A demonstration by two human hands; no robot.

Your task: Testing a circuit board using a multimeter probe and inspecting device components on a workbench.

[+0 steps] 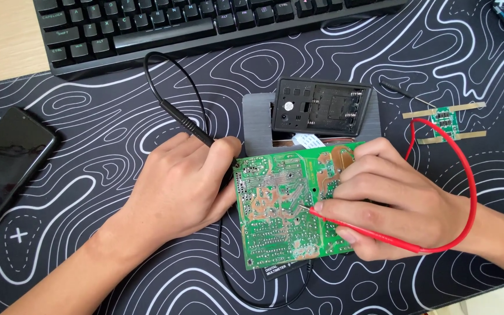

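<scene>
A green circuit board (275, 204) lies solder side up on a black desk mat, over a black multimeter (284, 269) whose edge shows below it. My left hand (179, 186) is shut on a black test probe (191, 127) at the board's left edge; the probe tip is hidden behind my thumb. My right hand (392, 201) rests on the board's right part and holds a red test probe (351, 224), its metal tip touching the solder joints near the board's middle. A red lead (468, 175) loops around my right wrist.
A black plastic housing (322, 108) on a grey plate sits just behind the board. A small green module (444, 122) with metal strips lies at right, a dark phone (4, 163) at left, a black keyboard (193, 23) along the back. The black lead (164, 76) loops behind my left hand.
</scene>
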